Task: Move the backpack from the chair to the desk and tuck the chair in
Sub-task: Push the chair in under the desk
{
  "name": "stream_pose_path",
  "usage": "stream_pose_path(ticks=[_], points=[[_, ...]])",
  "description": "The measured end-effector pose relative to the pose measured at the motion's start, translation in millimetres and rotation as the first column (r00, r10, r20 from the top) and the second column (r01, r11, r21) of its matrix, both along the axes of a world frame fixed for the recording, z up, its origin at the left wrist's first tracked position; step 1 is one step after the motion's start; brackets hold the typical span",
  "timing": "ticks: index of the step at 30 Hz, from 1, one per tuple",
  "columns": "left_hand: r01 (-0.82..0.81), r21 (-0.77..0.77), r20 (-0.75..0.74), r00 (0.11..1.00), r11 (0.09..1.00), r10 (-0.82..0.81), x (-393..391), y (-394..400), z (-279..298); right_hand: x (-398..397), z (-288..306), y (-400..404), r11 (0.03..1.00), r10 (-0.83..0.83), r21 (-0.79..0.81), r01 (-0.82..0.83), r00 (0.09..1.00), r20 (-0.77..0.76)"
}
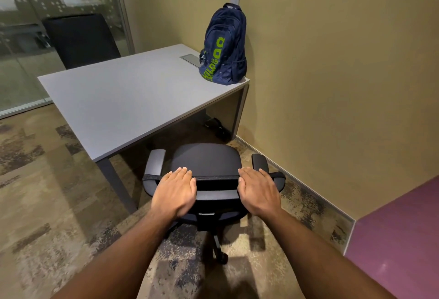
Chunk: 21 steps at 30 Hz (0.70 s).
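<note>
A navy backpack (pixel 224 47) with green lettering stands upright on the far right corner of the grey desk (pixel 123 99), leaning against the wall. A black office chair (pixel 205 160) with armrests stands in front of the desk's near edge, its seat just outside the desk. My left hand (pixel 174 192) rests over the left part of the chair's backrest top, fingers curled over the rim. My right hand (pixel 259 189) lies on the right part of the same rim.
A second black chair (pixel 80 40) stands behind the desk by a glass partition (pixel 35 14). The tan wall (pixel 332 85) runs close along the right. A grey cable hatch (pixel 190 59) is set in the desk. Dark objects (pixel 219 127) lie under the desk. A purple surface (pixel 399 239) is at right.
</note>
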<state>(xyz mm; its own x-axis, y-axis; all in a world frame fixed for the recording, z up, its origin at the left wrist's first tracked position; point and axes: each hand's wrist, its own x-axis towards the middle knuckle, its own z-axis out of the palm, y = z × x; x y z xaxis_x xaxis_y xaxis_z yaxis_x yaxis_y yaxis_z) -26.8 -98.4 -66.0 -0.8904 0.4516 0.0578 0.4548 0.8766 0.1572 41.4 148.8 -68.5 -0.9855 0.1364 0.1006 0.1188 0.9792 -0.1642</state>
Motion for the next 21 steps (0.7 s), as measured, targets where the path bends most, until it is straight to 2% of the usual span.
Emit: stream_pose_path(ticks=[21], points=[[-0.129,0.018,-0.009,0.992,0.991,0.13,-26,25,8,-56,3,30,0.99,0.138,-0.027,-0.138,0.99,-0.001]])
